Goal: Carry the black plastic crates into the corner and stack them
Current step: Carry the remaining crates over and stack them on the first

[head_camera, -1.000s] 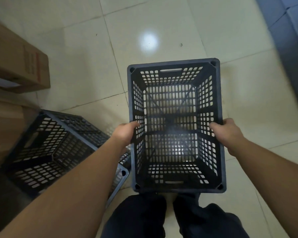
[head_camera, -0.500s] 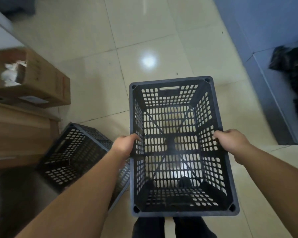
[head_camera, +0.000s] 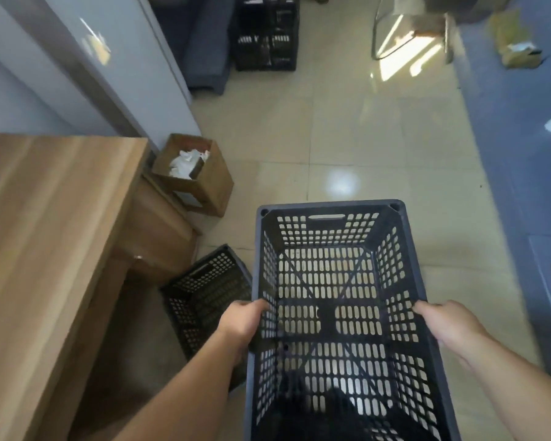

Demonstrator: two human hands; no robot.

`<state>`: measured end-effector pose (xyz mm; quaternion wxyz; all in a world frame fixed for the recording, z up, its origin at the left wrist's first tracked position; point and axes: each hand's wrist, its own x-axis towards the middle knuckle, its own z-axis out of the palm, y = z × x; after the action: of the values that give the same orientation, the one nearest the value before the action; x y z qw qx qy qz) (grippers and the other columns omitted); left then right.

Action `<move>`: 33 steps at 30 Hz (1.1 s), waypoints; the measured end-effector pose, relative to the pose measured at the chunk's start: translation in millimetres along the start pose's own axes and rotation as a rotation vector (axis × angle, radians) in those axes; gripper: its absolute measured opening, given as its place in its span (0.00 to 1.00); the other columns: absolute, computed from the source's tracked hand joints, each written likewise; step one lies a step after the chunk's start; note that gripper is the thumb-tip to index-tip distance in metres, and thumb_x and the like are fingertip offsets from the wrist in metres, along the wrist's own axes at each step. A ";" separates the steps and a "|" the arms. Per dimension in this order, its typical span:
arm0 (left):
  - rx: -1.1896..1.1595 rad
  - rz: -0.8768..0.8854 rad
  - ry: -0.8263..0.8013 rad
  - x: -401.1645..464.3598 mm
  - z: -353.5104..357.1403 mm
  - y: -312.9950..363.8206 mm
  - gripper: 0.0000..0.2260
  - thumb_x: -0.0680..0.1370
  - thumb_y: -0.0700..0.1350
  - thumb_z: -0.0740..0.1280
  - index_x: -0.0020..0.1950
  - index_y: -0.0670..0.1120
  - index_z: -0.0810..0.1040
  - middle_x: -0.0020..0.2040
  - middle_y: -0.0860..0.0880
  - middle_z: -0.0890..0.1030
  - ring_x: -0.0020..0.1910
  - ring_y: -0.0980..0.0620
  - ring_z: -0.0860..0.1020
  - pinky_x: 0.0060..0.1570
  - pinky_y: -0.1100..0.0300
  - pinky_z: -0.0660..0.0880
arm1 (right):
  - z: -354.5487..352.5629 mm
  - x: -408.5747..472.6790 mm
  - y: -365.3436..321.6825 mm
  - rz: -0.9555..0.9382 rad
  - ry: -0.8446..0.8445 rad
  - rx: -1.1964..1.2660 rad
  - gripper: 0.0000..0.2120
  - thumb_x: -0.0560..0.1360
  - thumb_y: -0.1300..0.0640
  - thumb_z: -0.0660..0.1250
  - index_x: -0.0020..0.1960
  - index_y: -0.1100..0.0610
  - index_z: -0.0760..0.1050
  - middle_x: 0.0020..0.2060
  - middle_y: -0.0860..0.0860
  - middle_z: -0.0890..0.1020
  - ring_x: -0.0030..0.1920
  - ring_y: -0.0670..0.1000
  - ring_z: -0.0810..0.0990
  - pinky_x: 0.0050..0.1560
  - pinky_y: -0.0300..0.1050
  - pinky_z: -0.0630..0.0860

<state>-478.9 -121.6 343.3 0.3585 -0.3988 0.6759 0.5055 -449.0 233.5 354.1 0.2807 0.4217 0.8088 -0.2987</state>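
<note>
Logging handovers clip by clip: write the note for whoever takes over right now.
Left hand grips the left rim of the carried crate; right hand grips its right rim.
The crate is empty, held above the floor.
A second crate lies tilted on the floor by the wooden desk.
More black crates stand far ahead.
Done: one crate lifted.
Left: carry it to the corner, stack, fetch the second.

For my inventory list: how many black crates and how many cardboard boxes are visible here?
Black crates: 3 (held crate, floor crate, far crate)
Cardboard boxes: 2 (box by desk, far box)
Total: 5
</note>
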 end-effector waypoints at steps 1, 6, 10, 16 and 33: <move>-0.027 -0.004 0.024 -10.2 -9.1 -3.9 0.21 0.77 0.52 0.73 0.67 0.43 0.81 0.50 0.42 0.91 0.45 0.41 0.90 0.47 0.46 0.88 | -1.6 -5.4 -8.3 -0.031 -0.003 -0.017 0.23 0.77 0.41 0.64 0.57 0.60 0.79 0.49 0.57 0.85 0.48 0.60 0.84 0.57 0.58 0.81; -0.172 -0.009 0.144 -65.9 -38.0 -31.7 0.15 0.78 0.52 0.71 0.59 0.43 0.84 0.48 0.42 0.91 0.46 0.40 0.90 0.54 0.43 0.87 | -12.3 -38.6 -59.1 -0.253 -0.039 -0.164 0.19 0.80 0.45 0.63 0.45 0.61 0.80 0.41 0.58 0.85 0.43 0.60 0.83 0.53 0.54 0.81; -0.295 -0.008 0.258 -104.5 -46.8 -64.6 0.09 0.80 0.50 0.70 0.50 0.45 0.82 0.49 0.41 0.89 0.48 0.39 0.88 0.55 0.43 0.86 | -12.0 -60.6 -89.3 -0.393 -0.083 -0.294 0.20 0.79 0.44 0.63 0.44 0.60 0.83 0.41 0.57 0.86 0.43 0.59 0.84 0.53 0.52 0.81; -0.426 -0.034 0.368 -159.4 -64.9 -132.4 0.13 0.79 0.51 0.70 0.52 0.42 0.85 0.49 0.42 0.90 0.50 0.41 0.88 0.61 0.43 0.84 | 8.6 -115.0 -115.4 -0.565 -0.138 -0.407 0.19 0.78 0.46 0.63 0.43 0.61 0.81 0.38 0.58 0.86 0.41 0.60 0.85 0.50 0.53 0.82; -0.792 -0.112 0.606 -304.0 -109.8 -389.1 0.11 0.81 0.52 0.70 0.53 0.44 0.81 0.53 0.43 0.87 0.55 0.43 0.84 0.69 0.40 0.76 | 160.8 -295.1 -55.3 -0.885 -0.345 -0.631 0.21 0.68 0.44 0.64 0.45 0.62 0.78 0.42 0.60 0.85 0.42 0.64 0.85 0.50 0.63 0.84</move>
<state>-7.9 -240.8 484.0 -0.0063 -0.6688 0.4835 0.5647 -319.9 -59.9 469.3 0.3694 -0.1163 0.9009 -0.1961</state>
